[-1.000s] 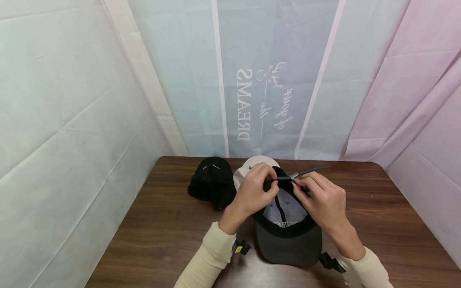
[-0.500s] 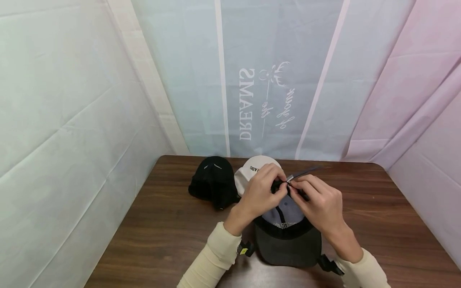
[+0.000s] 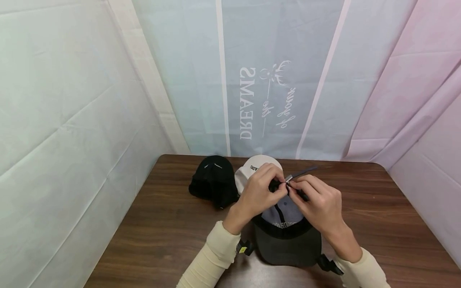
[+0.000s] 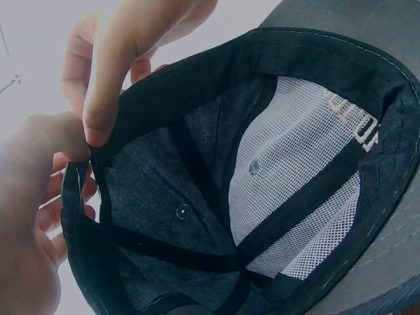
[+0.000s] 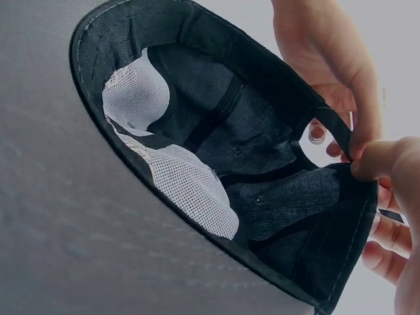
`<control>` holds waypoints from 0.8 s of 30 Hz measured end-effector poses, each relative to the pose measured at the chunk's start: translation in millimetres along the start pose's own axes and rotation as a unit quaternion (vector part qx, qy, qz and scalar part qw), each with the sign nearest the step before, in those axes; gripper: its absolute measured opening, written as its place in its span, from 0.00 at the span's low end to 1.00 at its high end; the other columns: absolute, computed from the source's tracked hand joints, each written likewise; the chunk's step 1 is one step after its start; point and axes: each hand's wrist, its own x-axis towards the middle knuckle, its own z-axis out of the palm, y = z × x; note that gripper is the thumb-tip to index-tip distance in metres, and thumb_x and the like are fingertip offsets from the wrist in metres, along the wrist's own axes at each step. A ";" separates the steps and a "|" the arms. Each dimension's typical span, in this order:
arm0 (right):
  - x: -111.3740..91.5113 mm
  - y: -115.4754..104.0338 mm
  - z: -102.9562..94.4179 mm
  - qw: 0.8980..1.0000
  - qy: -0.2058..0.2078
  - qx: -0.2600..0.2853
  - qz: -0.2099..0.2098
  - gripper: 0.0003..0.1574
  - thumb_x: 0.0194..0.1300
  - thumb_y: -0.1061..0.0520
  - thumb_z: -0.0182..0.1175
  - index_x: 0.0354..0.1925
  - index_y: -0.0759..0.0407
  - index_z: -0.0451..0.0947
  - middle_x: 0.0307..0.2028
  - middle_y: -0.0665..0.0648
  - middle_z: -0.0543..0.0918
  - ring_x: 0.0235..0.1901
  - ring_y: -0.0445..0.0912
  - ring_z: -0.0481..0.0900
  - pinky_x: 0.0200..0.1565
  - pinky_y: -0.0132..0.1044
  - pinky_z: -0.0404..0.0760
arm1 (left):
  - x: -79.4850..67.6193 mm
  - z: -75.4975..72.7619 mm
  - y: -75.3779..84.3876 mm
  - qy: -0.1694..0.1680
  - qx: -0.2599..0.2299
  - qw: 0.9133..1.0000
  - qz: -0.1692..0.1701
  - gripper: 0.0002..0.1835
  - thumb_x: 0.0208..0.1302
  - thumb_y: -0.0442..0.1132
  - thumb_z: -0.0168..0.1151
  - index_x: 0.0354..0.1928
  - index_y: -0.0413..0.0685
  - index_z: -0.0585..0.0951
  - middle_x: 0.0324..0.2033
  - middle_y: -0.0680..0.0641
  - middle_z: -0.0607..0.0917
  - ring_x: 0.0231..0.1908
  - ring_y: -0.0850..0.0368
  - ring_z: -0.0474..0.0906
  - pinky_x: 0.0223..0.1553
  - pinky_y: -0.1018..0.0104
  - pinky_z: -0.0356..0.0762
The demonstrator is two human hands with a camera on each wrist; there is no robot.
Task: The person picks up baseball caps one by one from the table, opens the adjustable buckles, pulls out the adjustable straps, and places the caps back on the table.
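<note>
A dark grey baseball cap lies upside down on the table, brim toward me and inside facing up. In the left wrist view its inside shows dark lining and white mesh panels. My left hand pinches the back strap between thumb and index finger. Right beside it, my right hand pinches the strap at a small metal buckle. The strap's loose end sticks out past the buckle to the upper right. The thumbs nearly meet, and partly hide the join.
A black cap sits at the back left of the brown wooden table. Beside it is a white cap, partly behind my left hand. Fabric hangs around the back and sides.
My left hand has moved right, toward the right hand, which has shifted slightly left. The strap length between them has shortened, and the buckle now sits at the fingertips. The past half second shows little movement.
</note>
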 end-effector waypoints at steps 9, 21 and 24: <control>-0.1 1.5 0.1 1.000 -0.001 -0.001 0.003 0.21 0.78 0.51 0.62 0.30 0.61 0.87 0.31 0.57 0.88 0.21 0.47 0.83 0.20 0.38 0.76 | -1.4 -4.1 -3.3 0.006 0.001 1.000 0.002 0.07 0.63 0.29 0.67 0.36 0.47 0.79 0.36 0.51 0.82 0.38 0.60 0.77 0.44 0.76 0.75; 0.3 5.4 -5.0 1.000 0.000 -0.012 0.018 0.20 0.77 0.51 0.62 0.30 0.62 0.87 0.30 0.57 0.88 0.19 0.46 0.80 0.20 0.35 0.70 | -3.3 -12.5 -7.8 0.014 -0.008 1.000 -0.019 0.08 0.62 0.28 0.67 0.35 0.47 0.78 0.34 0.51 0.82 0.37 0.58 0.76 0.44 0.72 0.74; 0.6 5.4 -5.4 1.000 0.002 -0.012 0.019 0.20 0.76 0.51 0.62 0.30 0.62 0.87 0.30 0.57 0.88 0.19 0.45 0.80 0.20 0.35 0.70 | -3.8 -12.9 -8.0 0.014 -0.009 1.000 -0.022 0.08 0.62 0.28 0.67 0.35 0.47 0.79 0.35 0.51 0.83 0.37 0.57 0.76 0.44 0.72 0.74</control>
